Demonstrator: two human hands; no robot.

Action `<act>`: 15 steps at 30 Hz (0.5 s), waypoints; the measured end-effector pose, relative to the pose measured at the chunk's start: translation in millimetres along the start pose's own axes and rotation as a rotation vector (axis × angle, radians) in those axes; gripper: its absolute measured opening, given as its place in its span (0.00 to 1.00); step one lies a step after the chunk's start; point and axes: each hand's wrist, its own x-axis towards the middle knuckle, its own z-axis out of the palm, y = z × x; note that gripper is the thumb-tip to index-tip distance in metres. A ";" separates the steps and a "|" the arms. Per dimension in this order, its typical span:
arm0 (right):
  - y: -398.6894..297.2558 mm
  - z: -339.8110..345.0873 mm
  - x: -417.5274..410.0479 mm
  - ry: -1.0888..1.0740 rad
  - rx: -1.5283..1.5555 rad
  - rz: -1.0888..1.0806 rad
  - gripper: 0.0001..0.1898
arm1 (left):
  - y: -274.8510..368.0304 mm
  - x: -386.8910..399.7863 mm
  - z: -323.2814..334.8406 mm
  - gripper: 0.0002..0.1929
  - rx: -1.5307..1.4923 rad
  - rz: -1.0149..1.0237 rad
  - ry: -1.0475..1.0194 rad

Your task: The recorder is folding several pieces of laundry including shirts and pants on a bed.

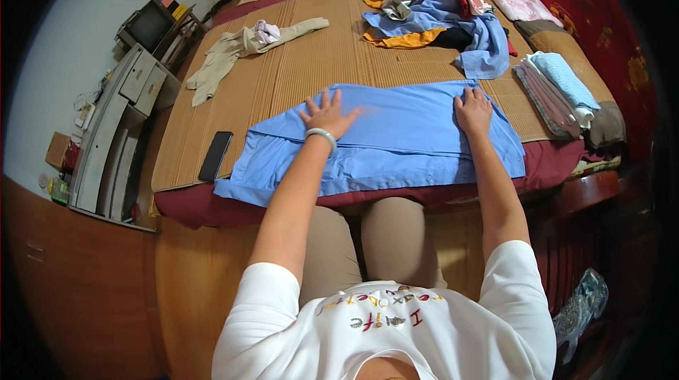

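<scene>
A blue buttoned shirt (398,139) lies partly folded along the near edge of the bed, its button strip towards me. My left hand (330,117), with a pale bangle (321,136) at the wrist, rests on the shirt with fingers spread. On the shirt's right part lies my right hand (473,110), palm down near the far edge, its fingers closer together. Neither hand grasps anything. Cloth beneath both palms is hidden.
A bamboo mat (297,3) covers the bed. Beyond the shirt lie a heap of clothes (435,14) and beige garment (233,51). Folded clothes (557,91) are stacked at right. A black smartphone (216,156) lies left; a desk (114,131) stands beside the bed.
</scene>
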 end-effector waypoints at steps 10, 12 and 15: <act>4.0 -6.8 10.5 -0.078 0.003 -0.003 0.23 | -31.1 -12.9 13.9 0.42 0.075 -0.058 0.122; -12.3 -18.7 19.7 -0.168 -0.023 0.020 0.23 | -34.5 -14.6 16.1 0.41 0.106 -0.074 0.162; -51.1 -42.7 40.1 -0.558 -0.210 0.100 0.22 | -32.2 -15.1 17.0 0.41 0.091 -0.072 0.177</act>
